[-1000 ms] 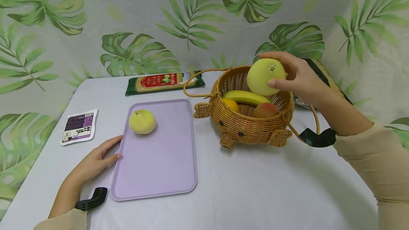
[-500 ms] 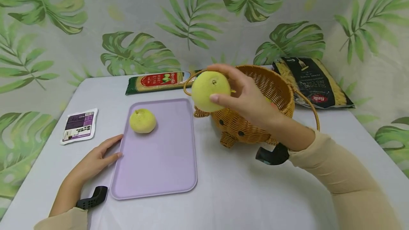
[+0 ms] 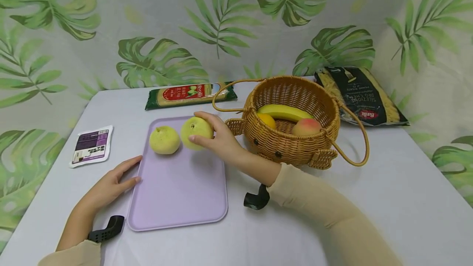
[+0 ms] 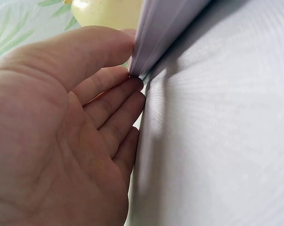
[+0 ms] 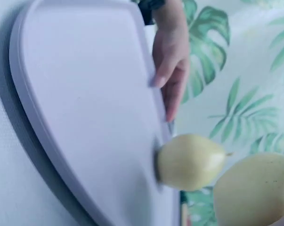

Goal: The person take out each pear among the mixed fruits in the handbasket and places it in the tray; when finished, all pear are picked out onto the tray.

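My right hand (image 3: 226, 139) grips a round yellow-green pear (image 3: 196, 134) between thumb and fingers, above the upper right part of the lilac tray (image 3: 177, 200). A second pear (image 3: 164, 140), stem up, sits on the tray just left of it. In the right wrist view the held pear (image 5: 255, 190) is at the lower right, and the pear on the tray (image 5: 191, 162) stands beside it. At the tray's left edge rests my left hand (image 3: 107, 188), its fingers fairly straight. The left wrist view shows its thumb and fingertips (image 4: 138, 84) right at the tray's rim.
A wicker basket (image 3: 295, 151) with looped handles holds a banana (image 3: 284, 112), an orange fruit (image 3: 267, 121) and a peach (image 3: 306, 127). Behind lie a long pasta packet (image 3: 184, 95) and a black pasta bag (image 3: 363, 97). A purple-white sachet (image 3: 91, 147) lies left.
My right hand has carried the pear left and down, from above the basket to over the tray beside the other pear. The left hand has stayed at the tray's edge.
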`<control>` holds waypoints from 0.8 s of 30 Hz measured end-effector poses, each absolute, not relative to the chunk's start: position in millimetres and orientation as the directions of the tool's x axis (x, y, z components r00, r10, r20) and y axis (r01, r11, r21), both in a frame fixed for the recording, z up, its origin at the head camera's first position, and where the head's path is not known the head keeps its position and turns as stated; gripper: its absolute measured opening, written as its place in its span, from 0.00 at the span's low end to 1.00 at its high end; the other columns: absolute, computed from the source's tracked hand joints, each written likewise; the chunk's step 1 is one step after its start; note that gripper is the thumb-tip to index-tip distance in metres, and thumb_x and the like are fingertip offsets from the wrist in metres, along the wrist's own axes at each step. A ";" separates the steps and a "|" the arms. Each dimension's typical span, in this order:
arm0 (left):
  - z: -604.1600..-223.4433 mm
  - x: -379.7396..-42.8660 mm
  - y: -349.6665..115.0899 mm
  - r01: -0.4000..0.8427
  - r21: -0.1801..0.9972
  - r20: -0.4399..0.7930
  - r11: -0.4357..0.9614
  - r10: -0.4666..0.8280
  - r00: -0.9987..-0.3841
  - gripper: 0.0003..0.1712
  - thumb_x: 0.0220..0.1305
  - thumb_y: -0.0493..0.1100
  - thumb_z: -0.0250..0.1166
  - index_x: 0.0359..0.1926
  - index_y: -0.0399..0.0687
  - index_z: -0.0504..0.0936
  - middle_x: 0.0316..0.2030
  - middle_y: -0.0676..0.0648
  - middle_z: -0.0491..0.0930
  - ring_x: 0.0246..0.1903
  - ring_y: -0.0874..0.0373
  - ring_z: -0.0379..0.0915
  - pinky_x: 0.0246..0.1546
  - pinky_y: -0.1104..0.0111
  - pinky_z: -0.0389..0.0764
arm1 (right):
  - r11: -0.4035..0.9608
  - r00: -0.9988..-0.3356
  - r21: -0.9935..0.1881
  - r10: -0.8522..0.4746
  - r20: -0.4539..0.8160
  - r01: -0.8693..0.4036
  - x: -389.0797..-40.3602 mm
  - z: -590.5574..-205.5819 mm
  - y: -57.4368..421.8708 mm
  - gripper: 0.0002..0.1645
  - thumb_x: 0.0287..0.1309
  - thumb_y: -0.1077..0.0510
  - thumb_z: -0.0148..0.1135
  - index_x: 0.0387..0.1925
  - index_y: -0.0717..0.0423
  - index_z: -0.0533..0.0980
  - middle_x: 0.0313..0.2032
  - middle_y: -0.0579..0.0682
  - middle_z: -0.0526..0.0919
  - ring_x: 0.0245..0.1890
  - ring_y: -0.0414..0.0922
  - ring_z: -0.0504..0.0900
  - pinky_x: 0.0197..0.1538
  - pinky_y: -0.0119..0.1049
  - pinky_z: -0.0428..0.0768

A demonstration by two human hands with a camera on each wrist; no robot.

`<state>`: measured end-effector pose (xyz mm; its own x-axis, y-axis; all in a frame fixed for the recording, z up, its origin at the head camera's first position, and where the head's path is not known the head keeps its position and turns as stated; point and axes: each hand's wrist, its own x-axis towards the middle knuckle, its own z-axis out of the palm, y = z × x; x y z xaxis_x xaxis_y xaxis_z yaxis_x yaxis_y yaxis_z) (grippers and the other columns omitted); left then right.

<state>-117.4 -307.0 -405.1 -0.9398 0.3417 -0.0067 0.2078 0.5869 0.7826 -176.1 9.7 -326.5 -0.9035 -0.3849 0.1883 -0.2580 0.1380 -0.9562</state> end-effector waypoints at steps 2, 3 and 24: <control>-405.5 -117.6 -307.0 0.210 0.781 -0.006 0.589 0.343 -0.939 0.34 0.63 0.43 0.57 0.66 0.41 0.56 0.64 0.36 0.53 0.64 0.60 0.42 0.50 0.89 0.46 | 0.142 -0.919 -0.962 -0.358 0.168 -0.231 -181.9 -338.5 1.9 0.33 0.50 0.59 0.65 0.59 0.49 0.65 0.54 0.49 0.67 0.48 0.44 0.67 0.47 0.36 0.71; -405.8 -117.8 -307.1 0.211 0.780 -0.006 0.589 0.344 -0.939 0.34 0.63 0.43 0.57 0.66 0.41 0.56 0.64 0.36 0.53 0.64 0.60 0.42 0.50 0.89 0.46 | 0.140 -0.924 -0.966 -0.348 0.157 -0.217 -184.4 -343.5 -1.5 0.33 0.50 0.59 0.65 0.59 0.49 0.66 0.53 0.49 0.67 0.48 0.44 0.67 0.47 0.36 0.71; -405.3 -118.5 -307.1 0.238 0.776 0.021 0.584 0.353 -0.935 0.33 0.63 0.42 0.57 0.66 0.39 0.56 0.63 0.35 0.54 0.61 0.70 0.42 0.50 0.90 0.46 | 0.188 -0.929 -0.976 -0.369 0.034 -0.110 -217.7 -384.3 -16.1 0.37 0.51 0.60 0.64 0.63 0.46 0.61 0.60 0.48 0.63 0.55 0.45 0.63 0.53 0.39 0.67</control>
